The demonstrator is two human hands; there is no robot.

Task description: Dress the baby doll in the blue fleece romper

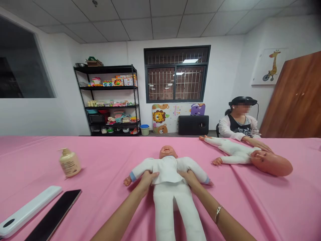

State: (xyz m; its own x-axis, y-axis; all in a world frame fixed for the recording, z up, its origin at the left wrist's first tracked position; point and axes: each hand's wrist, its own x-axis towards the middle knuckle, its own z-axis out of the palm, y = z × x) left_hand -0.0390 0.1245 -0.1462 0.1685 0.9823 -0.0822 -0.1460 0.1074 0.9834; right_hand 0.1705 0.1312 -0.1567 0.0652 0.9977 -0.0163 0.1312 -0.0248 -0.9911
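Observation:
A baby doll [168, 170] in a white top with blue cuffs and white trousers lies face up on the pink tablecloth [105, 164], its head away from me. Its arms spread out to both sides. My left hand [148, 179] grips the doll's left-hand side at the waist, thumb on top of the shirt. On the opposite side my right hand [188, 177] holds the waist the same way. The fingers of both hands are partly hidden beneath the doll. A bracelet circles my right wrist.
A pump bottle [70, 163], a long white device [30, 209] and a phone [55, 214] lie to the left. At the far right a seated person [238, 122] rests a hand on another baby doll [233, 150]. Shelves [110, 87] stand behind.

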